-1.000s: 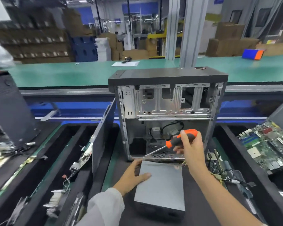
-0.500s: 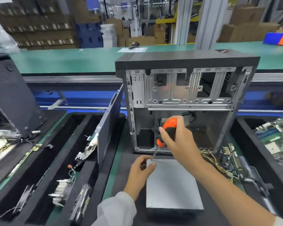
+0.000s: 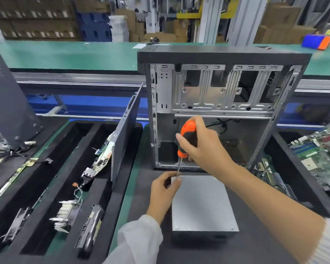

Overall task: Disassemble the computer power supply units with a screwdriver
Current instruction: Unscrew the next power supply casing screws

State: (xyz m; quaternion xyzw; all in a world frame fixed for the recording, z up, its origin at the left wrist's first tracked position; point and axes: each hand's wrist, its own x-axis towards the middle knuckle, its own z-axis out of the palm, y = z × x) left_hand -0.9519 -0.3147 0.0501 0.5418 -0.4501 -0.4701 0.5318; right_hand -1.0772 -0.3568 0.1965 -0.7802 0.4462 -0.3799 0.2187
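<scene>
A grey metal power supply unit (image 3: 202, 204) lies flat on the dark mat in front of an opened computer case (image 3: 223, 103). My right hand (image 3: 202, 147) grips an orange-and-black screwdriver (image 3: 186, 138) held nearly upright, its tip down at the unit's far left corner. My left hand (image 3: 165, 189) rests at that same corner, with thumb and fingers pinched around the screwdriver's shaft near the tip. The screw itself is hidden by the fingers.
A dark side panel (image 3: 126, 134) leans upright left of the case. Black foam trays (image 3: 51, 180) on the left hold circuit boards, cables and a heatsink. A green motherboard (image 3: 320, 157) lies at the right. A green conveyor (image 3: 65, 54) runs behind.
My right hand swung the screwdriver from pointing into the case to upright over the unit's far left corner. My left hand slid from the unit's side up to that corner.
</scene>
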